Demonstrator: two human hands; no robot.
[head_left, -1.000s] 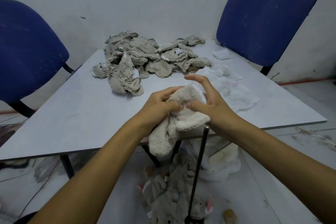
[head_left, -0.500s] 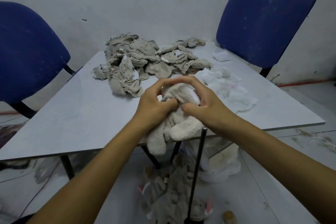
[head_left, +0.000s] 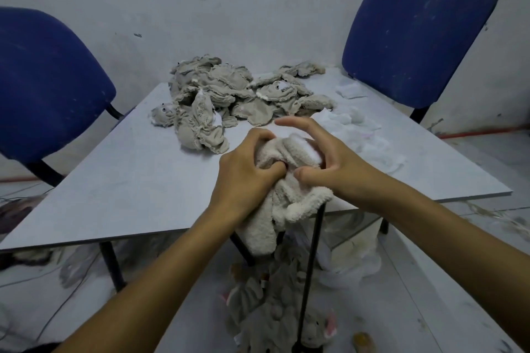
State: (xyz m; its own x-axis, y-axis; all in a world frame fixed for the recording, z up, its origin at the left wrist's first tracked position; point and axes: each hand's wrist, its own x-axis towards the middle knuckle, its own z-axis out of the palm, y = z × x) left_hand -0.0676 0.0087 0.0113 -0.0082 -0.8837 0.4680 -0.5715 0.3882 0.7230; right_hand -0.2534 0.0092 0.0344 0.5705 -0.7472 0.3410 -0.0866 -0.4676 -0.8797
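Note:
A cream plush toy skin (head_left: 282,195) hangs over the near edge of the grey table (head_left: 137,180), with one limb drooping below the tabletop. My left hand (head_left: 246,172) grips its upper part, fingers curled into the fabric. My right hand (head_left: 324,163) holds the other side with thumb and lower fingers, while its index finger sticks out over the top. White stuffing shows at the toy's top between my hands.
A heap of grey-beige unstuffed toy skins (head_left: 229,94) lies at the table's far side, white stuffing (head_left: 361,135) to its right. Blue chairs stand at left (head_left: 48,86) and right (head_left: 415,34). More plush toys (head_left: 272,309) and a black rod (head_left: 311,266) are on the floor under the table edge.
Both hands have kneaded the toy and shifted it slightly up and away over the table edge. My right index finger is lifted off the toy again after closing over it.

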